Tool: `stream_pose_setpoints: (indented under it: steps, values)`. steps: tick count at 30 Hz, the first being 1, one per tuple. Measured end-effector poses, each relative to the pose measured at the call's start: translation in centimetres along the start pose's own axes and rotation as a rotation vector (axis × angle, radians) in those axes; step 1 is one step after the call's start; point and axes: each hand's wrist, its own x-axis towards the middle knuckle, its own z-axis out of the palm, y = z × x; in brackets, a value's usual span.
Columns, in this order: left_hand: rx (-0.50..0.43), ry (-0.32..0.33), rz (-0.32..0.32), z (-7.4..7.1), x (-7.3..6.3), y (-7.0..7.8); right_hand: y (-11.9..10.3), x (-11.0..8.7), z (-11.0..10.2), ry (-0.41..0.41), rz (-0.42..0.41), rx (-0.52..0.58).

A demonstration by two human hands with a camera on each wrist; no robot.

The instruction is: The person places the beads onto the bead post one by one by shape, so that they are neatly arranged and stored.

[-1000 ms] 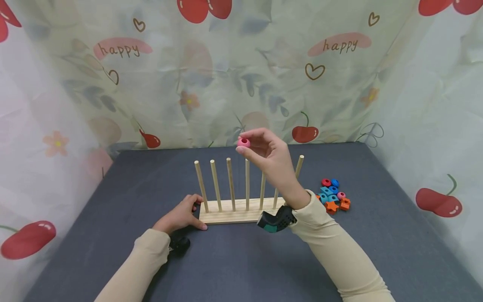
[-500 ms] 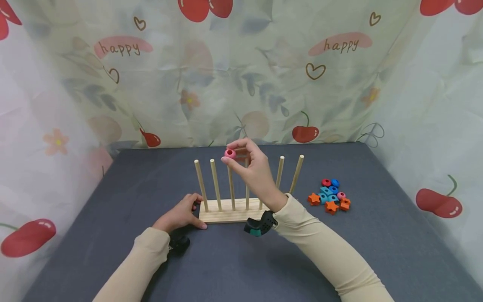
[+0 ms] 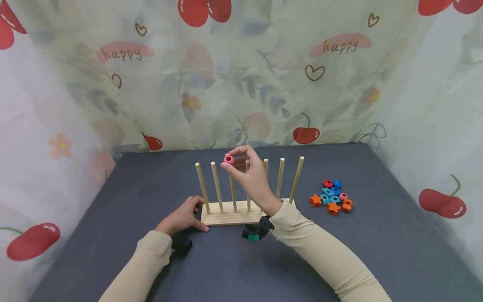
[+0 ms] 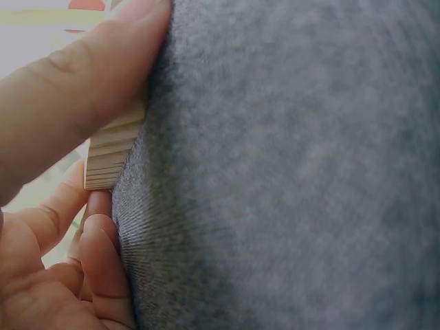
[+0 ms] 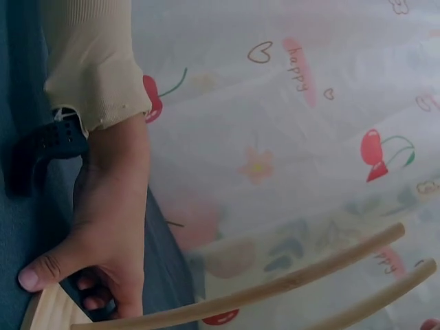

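In the head view, my right hand [image 3: 252,175] pinches a round pink bead [image 3: 228,160] between thumb and fingertips, its hole showing. The bead is at the top of the third wooden peg [image 3: 233,195] from the left. That peg's tip is hidden, so I cannot tell whether the bead is around it. My left hand [image 3: 183,217] grips the left end of the wooden peg board [image 3: 222,219], thumb at the front and fingers at the end. The left wrist view shows the board's end [image 4: 110,157] between thumb and fingers. Several bare pegs stand upright on the board.
Right of the board lies a cluster of beads: orange stars [image 3: 333,208], an orange block [image 3: 347,204], light blue beads [image 3: 326,192], a red bead [image 3: 328,183] and a second pink bead [image 3: 343,196]. A printed curtain [image 3: 241,84] hangs behind the dark table [image 3: 226,268].
My right hand has moved left and down with the pink bead, from above the fourth peg to the third peg's top. My left hand keeps its hold on the board.
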Motion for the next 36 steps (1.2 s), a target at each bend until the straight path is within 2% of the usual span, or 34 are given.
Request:
stream_pose_setpoints:
  steps: [9,22,29,36]
  values:
    - [-0.001,0.003,-0.001,0.1,0.0,0.0,1.1,-0.7,0.0,-0.007,0.119,0.099]
    - [0.008,0.006,-0.025,0.1,0.0,-0.1,5.1,-3.5,0.1,-0.067,0.220,0.039]
    - [0.012,0.010,-0.005,0.2,0.1,-0.2,6.7,-4.8,-0.2,-0.107,0.229,-0.009]
    - [0.003,0.002,-0.016,0.1,0.0,-0.3,7.0,-5.2,-0.2,-0.132,0.213,-0.010]
